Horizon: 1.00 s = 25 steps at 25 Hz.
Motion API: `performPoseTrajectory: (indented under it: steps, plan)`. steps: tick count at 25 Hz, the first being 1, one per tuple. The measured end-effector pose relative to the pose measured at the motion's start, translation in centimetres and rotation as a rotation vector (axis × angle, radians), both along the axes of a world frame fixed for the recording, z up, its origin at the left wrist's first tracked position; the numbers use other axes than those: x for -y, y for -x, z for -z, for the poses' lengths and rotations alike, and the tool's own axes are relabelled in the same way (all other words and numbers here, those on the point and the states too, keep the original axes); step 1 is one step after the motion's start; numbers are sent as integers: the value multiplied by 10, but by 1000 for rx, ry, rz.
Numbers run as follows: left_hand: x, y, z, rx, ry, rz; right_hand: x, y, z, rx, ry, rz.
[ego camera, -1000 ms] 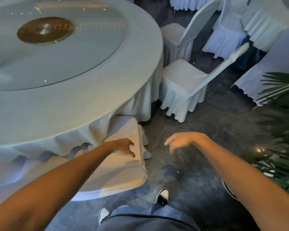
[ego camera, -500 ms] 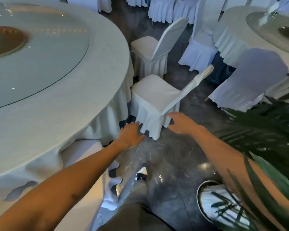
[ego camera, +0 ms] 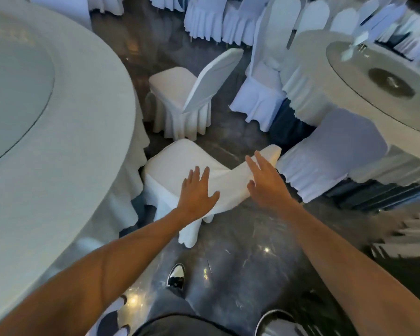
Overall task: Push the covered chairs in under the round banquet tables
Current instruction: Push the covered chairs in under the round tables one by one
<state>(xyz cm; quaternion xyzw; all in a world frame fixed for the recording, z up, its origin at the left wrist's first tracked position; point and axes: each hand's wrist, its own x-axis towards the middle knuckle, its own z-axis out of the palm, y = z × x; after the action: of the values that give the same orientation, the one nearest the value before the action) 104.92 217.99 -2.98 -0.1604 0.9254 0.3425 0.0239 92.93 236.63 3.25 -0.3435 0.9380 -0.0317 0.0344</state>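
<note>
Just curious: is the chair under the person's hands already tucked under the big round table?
Not yet. The chair has its whole seat showing, clear of the round table and its hanging cloth.

No text, label, brand, number or sign could be read anywhere in the view; the cloth covers and the surfaces were seen to be plain and unmarked.

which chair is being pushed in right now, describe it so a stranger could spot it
Start at the big round banquet table on the left. Two white-covered chairs stand at its right edge; take the nearer chair. Unlike the farther chair, it has the left hand and right hand spread open on its backrest.
</note>
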Motion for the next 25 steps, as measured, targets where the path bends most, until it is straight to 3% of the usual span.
performPoseTrajectory:
  steps: [5,14,16,21,25]
  plan:
    - [-13,85,-9,-32,-44,95,-15,84,3,-14,-55,85]
    - [-78,169,36,354,-187,331,-76,209,59,147,-298,-6]
    - [-86,188,44,420,-195,300,-78,242,75,143,-322,-105]
    - [-117,217,50,528,-137,135,-53,310,102,168,-306,-585]
    - [-128,243,45,484,-125,-104,-34,357,105,212,-317,-718]
